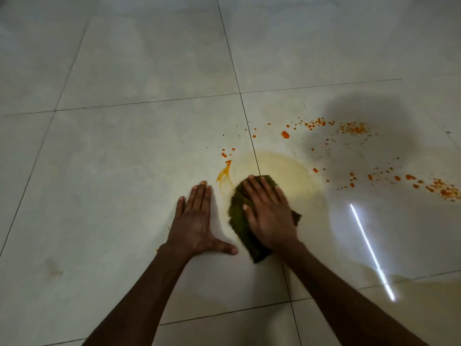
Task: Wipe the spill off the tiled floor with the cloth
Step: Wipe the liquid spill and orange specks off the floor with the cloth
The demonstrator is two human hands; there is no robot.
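A dark green cloth [239,216] lies flat on the pale tiled floor [119,151]. My right hand [269,213] presses down on it, palm flat, fingers spread, covering most of it. Just beyond the cloth is a pale yellowish wet smear [287,173], the wiped part of the spill. Orange drops [285,134] and speckled orange patches [354,128] dot the tile further out and to the right [444,189]. An orange streak [224,174] sits left of the smear. My left hand [197,221] rests flat on the bare tile, left of the cloth, holding nothing.
Dark grout lines [239,91] cross the floor. A bright strip of reflected light [371,250] and a large soft shadow [369,121] fall on the tiles at the right. One tiny orange spot [157,250] lies by my left wrist.
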